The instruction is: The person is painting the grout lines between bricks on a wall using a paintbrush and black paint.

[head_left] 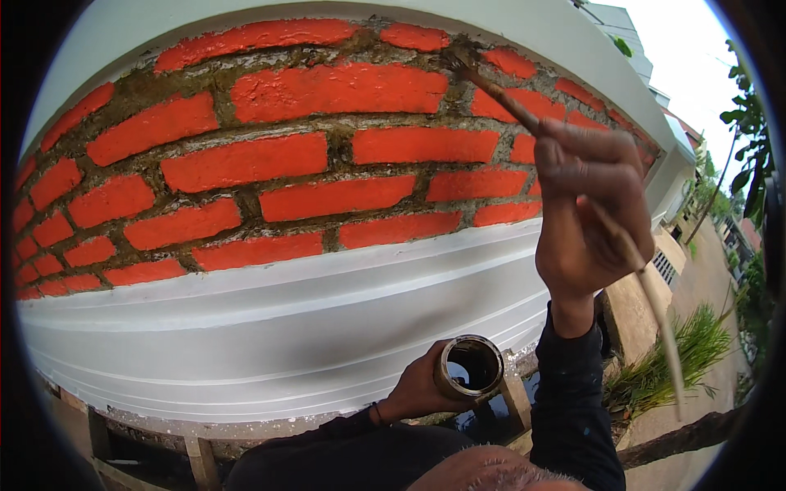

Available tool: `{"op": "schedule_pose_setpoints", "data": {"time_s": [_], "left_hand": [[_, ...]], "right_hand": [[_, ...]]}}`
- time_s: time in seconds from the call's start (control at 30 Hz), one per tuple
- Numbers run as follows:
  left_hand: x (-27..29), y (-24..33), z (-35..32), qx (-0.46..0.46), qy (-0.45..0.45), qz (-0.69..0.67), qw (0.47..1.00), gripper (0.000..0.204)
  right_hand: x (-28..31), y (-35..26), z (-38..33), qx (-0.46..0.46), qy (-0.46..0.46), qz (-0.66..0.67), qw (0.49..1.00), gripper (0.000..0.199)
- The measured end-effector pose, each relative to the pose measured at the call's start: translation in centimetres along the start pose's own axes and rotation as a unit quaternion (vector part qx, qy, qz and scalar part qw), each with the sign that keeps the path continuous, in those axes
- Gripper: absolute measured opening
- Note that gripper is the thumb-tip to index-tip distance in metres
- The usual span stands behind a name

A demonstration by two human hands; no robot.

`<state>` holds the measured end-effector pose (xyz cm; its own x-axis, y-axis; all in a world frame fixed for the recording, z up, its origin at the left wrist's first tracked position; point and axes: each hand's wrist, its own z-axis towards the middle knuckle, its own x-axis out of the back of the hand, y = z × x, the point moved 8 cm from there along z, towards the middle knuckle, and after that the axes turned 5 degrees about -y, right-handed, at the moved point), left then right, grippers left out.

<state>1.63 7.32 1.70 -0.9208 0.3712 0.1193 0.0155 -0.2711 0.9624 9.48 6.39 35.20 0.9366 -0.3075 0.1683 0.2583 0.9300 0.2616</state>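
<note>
1. Grips a slim brush [509,104] in the right hand [594,196], right of centre in the frame, with the fingers curled closed around the handle.
2. Slants along its long axis from the upper centre of the frame down to the lower right, passing through the closed fingers.
3. Points the dark bristles [460,67] up and to the left; points the pale tail of the handle down toward the lower right, well past the hand.
4. Places the bristles at a dark mortar joint [455,96] between orange-red bricks [340,88], near the top of the frame; cannot tell for certain whether touching or just short of it.
5. Clasps an open round container [443,378] in the left hand [417,385], at lower centre, partly open and curved around the left side.
6. Faces the container's mouth toward the camera, showing dark liquid [476,358] with a bright reflection.
7. Shows brown joints at upper left, greyer ones toward the right.
8. Shows a white stepped ledge [286,315] below the bricks, and a grassy plant [688,352] at lower right.
</note>
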Motion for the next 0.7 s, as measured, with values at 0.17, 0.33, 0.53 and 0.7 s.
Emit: {"op": "schedule_pose_setpoints", "data": {"time_s": [0.17, 0.33, 0.53, 0.7], "left_hand": [[0.4, 0.4, -0.4, 0.023, 0.005, 0.027, 0.999, 0.103], [0.3, -0.2, -0.4, 0.015, -0.002, 0.034, 0.999, 0.103], [0.0, -0.1, -0.3, 0.006, -0.007, 0.033, 0.999, 0.104], [-0.1, 0.3, -0.2, 0.003, -0.005, 0.046, 0.999, 0.103]], "right_hand": [[0.3, -0.6, -1.8, -0.019, -0.026, -0.018, 0.999, 0.019], [-0.5, -1.0, -1.6, -0.021, -0.055, -0.015, 0.998, 0.02], [0.9, -1.0, -1.6, -0.023, 0.035, -0.003, 0.999, 0.022], [0.5, -0.7, -1.8, -0.008, 0.001, -0.005, 1.0, 0.023]]}}
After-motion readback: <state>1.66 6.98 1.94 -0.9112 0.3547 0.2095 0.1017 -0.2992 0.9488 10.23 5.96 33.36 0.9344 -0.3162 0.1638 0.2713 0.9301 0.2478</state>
